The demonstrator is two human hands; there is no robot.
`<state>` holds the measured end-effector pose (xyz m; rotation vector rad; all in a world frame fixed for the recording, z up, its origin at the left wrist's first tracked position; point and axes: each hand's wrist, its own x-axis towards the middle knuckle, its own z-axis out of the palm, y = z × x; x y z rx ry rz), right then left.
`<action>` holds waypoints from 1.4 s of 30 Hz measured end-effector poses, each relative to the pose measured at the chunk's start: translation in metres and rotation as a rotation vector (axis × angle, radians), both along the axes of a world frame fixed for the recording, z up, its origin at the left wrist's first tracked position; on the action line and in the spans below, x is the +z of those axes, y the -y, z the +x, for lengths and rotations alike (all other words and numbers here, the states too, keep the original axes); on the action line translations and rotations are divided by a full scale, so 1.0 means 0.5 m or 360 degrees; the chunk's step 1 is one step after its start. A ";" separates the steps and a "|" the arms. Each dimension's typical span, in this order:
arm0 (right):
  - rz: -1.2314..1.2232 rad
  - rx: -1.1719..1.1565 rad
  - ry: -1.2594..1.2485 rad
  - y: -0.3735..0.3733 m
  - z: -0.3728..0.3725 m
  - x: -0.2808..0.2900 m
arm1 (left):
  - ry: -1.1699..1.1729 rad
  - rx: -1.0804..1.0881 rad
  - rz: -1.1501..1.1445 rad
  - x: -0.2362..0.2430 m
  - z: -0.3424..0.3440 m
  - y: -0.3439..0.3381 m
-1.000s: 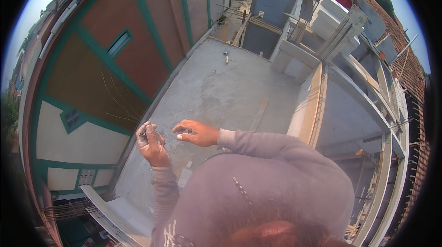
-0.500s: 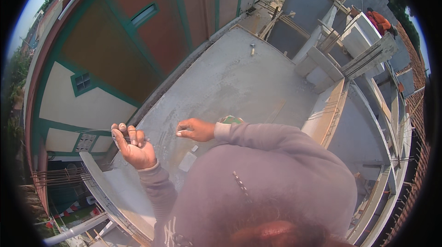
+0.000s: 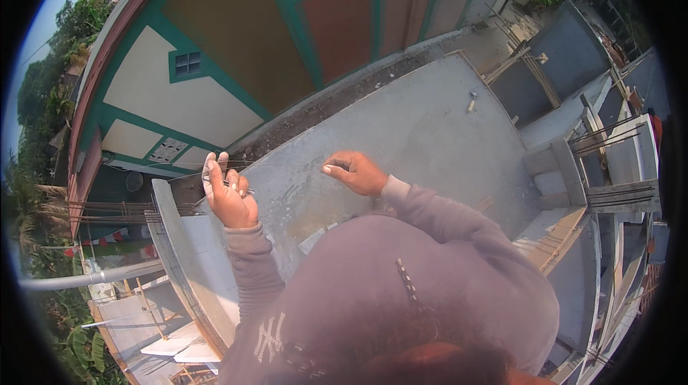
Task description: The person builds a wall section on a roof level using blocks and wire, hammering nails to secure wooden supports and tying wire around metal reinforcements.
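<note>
"Grey concrete floor point(image 3: 437, 123) is filling the middle of my view, and a green-trimmed wall point(image 3: 344, 34) is standing along its far side. I'm following both hands from a distance."

"What is each grip doing?"

"My left hand point(image 3: 233, 202) is grasping thin wire point(image 3: 279, 165) between thumb and bent fingers, with a few strands crossing the fingers. My right hand point(image 3: 358, 173) is pinching the wire, thumb against fingertips, though the exact contact is looking too fine to make out."

"And where is the wire lying?"

"It's running nearly level between the two hands, above the floor. A small tool point(image 3: 471, 105) is resting on the concrete, well apart."

"How are you handling it well?"

"By my judgement, this wire is calling for light, even tension; a hard tug is risking a kink or a slip. I'm favouring a pinch right at the fingertips and lining up both hands. I'm also advising separating one strand at a time, since loose ends are probably tangling easily, and pointing them away from the sleeves point(image 3: 459, 220)."
</note>
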<state>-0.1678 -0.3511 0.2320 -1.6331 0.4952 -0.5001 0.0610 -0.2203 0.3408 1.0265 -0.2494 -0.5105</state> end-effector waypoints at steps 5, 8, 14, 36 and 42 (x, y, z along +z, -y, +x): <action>0.0067 -0.0136 0.0036 0.127 0.000 0.010 | 0.0133 -0.0481 0.0482 -0.109 -0.096 0.152; 0.0064 -0.0183 0.0076 0.195 -0.012 0.006 | 0.0199 -0.0766 0.0519 -0.125 -0.143 0.248; 0.0500 -0.0309 0.0163 0.281 -0.031 0.029 | 0.0387 -0.1074 0.0577 -0.138 -0.152 0.372; 0.0248 -0.1244 -0.0316 0.212 -0.007 0.125 | -0.0183 -0.1724 -0.0055 -0.102 0.038 0.635; 0.0198 -0.1305 -0.0416 0.146 0.029 0.109 | -0.0125 -0.1834 -0.0072 -0.071 0.071 0.659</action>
